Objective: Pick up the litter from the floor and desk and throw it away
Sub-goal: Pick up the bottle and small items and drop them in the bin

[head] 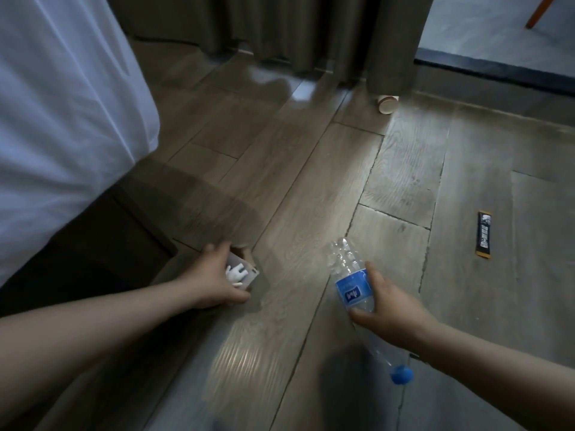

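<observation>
Plastic bottle (353, 287), paper cup (387, 104), wrapper (483, 234), perhaps cardboard box (245, 272): one each.

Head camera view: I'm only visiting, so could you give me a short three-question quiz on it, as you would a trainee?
1. True or false: the right hand holds the clear plastic bottle with the blue label and blue cap.
2. The left hand grips: A) a small brown cardboard box; B) a glass jar; C) a metal spoon.
3. Which lies nearer the right hand: the tipped white paper cup or the black snack wrapper?

Key: 1 true; 2 A; 3 the black snack wrapper.
</observation>
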Motion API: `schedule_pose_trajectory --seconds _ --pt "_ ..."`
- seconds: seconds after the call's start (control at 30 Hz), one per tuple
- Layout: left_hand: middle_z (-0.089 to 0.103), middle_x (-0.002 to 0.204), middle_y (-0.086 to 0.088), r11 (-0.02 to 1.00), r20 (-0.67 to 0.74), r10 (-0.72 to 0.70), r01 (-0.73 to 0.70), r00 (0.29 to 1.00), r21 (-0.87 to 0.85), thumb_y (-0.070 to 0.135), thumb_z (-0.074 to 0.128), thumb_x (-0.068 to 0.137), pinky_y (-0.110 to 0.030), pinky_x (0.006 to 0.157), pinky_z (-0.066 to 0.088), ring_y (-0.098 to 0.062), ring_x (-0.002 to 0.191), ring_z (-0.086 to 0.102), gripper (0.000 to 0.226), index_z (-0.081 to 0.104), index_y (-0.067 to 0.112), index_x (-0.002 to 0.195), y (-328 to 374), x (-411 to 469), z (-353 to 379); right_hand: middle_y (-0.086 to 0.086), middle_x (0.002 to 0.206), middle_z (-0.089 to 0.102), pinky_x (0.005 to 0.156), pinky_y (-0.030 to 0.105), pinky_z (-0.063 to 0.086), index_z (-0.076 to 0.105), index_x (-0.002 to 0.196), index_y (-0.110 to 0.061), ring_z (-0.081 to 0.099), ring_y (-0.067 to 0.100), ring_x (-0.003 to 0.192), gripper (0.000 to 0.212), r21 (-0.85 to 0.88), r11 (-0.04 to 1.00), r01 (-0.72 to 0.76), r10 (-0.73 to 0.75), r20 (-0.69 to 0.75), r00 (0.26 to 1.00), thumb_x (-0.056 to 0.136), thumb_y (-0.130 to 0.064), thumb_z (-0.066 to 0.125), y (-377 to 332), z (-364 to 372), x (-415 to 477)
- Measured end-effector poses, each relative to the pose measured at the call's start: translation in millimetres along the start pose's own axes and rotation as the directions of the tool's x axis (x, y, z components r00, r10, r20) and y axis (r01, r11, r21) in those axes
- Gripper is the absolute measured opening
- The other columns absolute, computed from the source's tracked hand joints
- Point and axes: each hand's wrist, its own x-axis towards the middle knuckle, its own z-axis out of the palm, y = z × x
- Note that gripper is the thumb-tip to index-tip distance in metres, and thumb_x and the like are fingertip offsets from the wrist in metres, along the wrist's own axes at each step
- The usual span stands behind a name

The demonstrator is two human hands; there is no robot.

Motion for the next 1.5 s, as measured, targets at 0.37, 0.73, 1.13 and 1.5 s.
schedule_pose_trajectory --seconds 0.37,0.73,1.13,1.5 --pt "0.047 0.108 -0.002 0.968 -0.011 -0.052 0.048 0.999 -0.246 0.045 0.086 0.051 -0.019 0.077 0.037 -0.011 0.086 0.05 0.078 0.049 0.023 0.116 99 46 25 0.01 0.133 0.041 0.083 0.035 0.05 0.006 0.153 -0.027 0.054 0.021 0.1 0.095 0.295 0.933 -0.206 0.271 -0.198 0.942 0.08 -0.042 0.066 43 -42 33" --pt "0.059 0.116 -0.007 0.848 0.194 -0.298 0.352 0.935 -0.397 0.043 0.086 0.057 -0.038 0.093 0.05 -0.025 0.105 0.057 0.076 0.052 0.017 0.12 198 -97 -58 -0.005 0.099 0.063 0.062 0.026 0.046 0.019 0.148 -0.036 0.061 0.008 0.077 0.09 0.721 0.507 -0.472 0.6 0.097 0.794 0.071 -0.04 0.065 -14 -112 -137" --pt "0.055 0.124 -0.004 0.902 0.316 -0.01 0.144 0.949 -0.406 0.039 0.086 0.061 -0.041 0.099 0.048 -0.023 0.111 0.056 0.086 0.045 0.02 0.134 454 -255 -312 -0.01 0.102 0.058 0.056 0.017 0.04 0.016 0.148 -0.039 0.06 0.003 0.08 0.088 0.841 0.339 -0.421 0.724 0.052 0.688 0.076 -0.038 0.067 -52 -410 -370" --pt "0.065 0.102 0.008 0.833 0.315 0.396 -0.193 0.863 -0.518 0.041 0.088 0.055 -0.024 0.07 0.05 -0.005 0.087 0.063 0.069 0.055 0.027 0.114 657 -426 -464 -0.011 0.105 0.06 0.066 0.024 0.051 0.015 0.146 -0.044 0.062 0.002 0.082 0.093 0.912 0.327 -0.248 0.88 -0.198 0.432 0.069 -0.048 0.067 -90 -615 -612"
